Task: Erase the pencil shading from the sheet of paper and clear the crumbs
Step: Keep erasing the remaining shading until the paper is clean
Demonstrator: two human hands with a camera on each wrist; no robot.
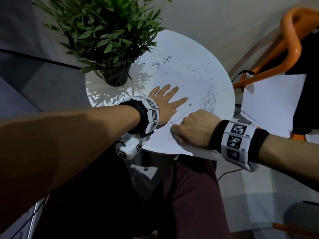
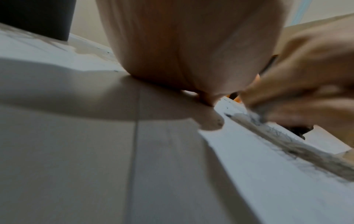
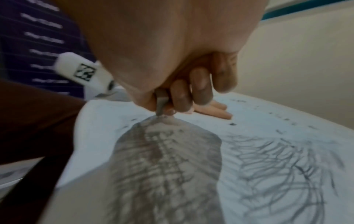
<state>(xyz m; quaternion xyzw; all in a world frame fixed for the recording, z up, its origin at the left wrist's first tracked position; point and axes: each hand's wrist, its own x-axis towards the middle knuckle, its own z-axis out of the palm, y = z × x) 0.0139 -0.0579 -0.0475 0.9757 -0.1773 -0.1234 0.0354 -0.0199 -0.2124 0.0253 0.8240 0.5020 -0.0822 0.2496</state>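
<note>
A white sheet of paper (image 1: 181,80) lies on the round white table (image 1: 94,85). Dark eraser crumbs (image 1: 160,63) are scattered over its far part. Pencil shading (image 1: 209,104) shows beside my right hand (image 1: 188,128), and broad grey scribbles (image 3: 277,159) fill the right wrist view. My left hand (image 1: 165,100) lies flat on the sheet with fingers spread. My right hand pinches a small grey eraser (image 3: 160,104) between thumb and curled fingers, its tip down on the edge of the shading (image 3: 153,136). The eraser is hidden in the head view.
A potted plant in a black pot (image 1: 115,78) stands on the table's left part, close to my left hand. An orange chair (image 1: 291,45) and another white sheet (image 1: 269,100) are to the right of the table. My legs sit under the near edge.
</note>
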